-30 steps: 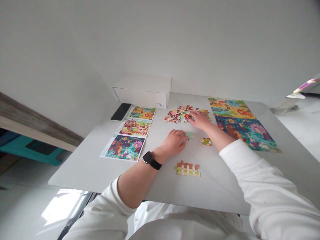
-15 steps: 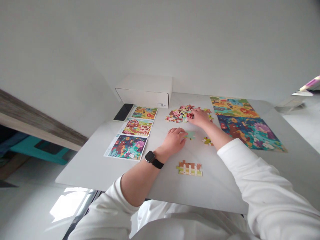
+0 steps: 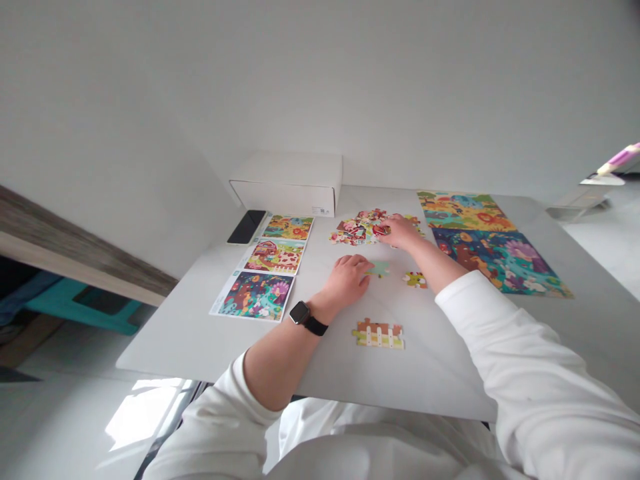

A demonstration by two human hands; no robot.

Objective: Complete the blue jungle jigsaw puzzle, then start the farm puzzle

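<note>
My right hand (image 3: 400,232) reaches into the heap of loose jigsaw pieces (image 3: 353,232), its fingers bent together at a red puzzle piece (image 3: 383,229); the fingertips are partly hidden. My left hand (image 3: 349,279), with a black watch on the wrist, rests on the table with its fingers stretched out and slightly curved. Its fingertips touch or lie just beside a pale green puzzle piece (image 3: 381,268). A yellow-green puzzle piece (image 3: 415,280) lies below my right forearm. Nearer to me is a joined strip of puzzle pieces (image 3: 379,334) showing a white fence.
Picture sheets with three scenes (image 3: 256,295) lie on the left, beside a black phone (image 3: 247,227). A white box (image 3: 285,193) stands at the back against the wall. Two finished puzzles, an animal scene (image 3: 465,212) and a dark forest scene (image 3: 505,260), lie on the right.
The view has shifted slightly. My right hand stays at the heap with its fingers at the red piece, and my left hand has hardly moved.
</note>
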